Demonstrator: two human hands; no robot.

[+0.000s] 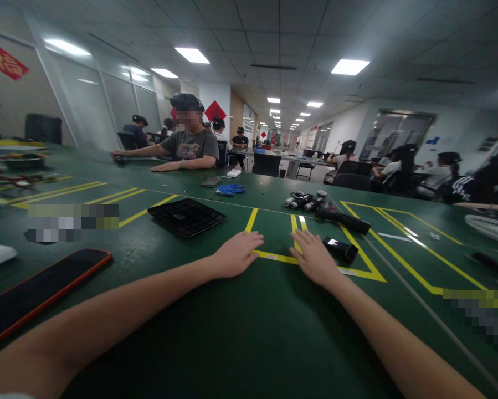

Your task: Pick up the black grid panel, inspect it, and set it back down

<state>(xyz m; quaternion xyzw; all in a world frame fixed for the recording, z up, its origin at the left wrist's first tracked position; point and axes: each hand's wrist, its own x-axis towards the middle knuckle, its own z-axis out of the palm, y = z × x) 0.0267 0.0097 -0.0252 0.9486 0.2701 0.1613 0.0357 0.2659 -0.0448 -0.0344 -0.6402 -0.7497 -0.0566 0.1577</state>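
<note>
Forearms first, since they're filling the bottom of the view: both are lying stretched out across the green table [252, 338], pretty much mirroring each other; the left hand [237, 254] is resting palm down with the fingers flat and loosely together, gripping nothing; the right hand [315, 259] is doing the same just beside it, flat and open, nothing in it either. Both hands are sitting on the yellow tape [273, 256] that's marking out a box on the table, with the fingertips pointing into it.

Nearest loose thing is a small black block [340, 249], lying just right of the right hand's fingers; honestly can't tell if it's touching them or not. A bit further back a long black torch-shaped tool [344, 220] is lying at an angle; behind that a pile of small silver-and-black cylinders [309, 200] is sitting in a heap.

Over on the left, a black tray [186, 217] is sitting well apart from the left hand; a phone with a red case [36, 296] is lying screen up near the left forearm. Across the table a person in a dark cap [190, 147] is leaning on both arms, with a blue glove [231, 189] lying near them; more people are sitting at tables further back.
</note>
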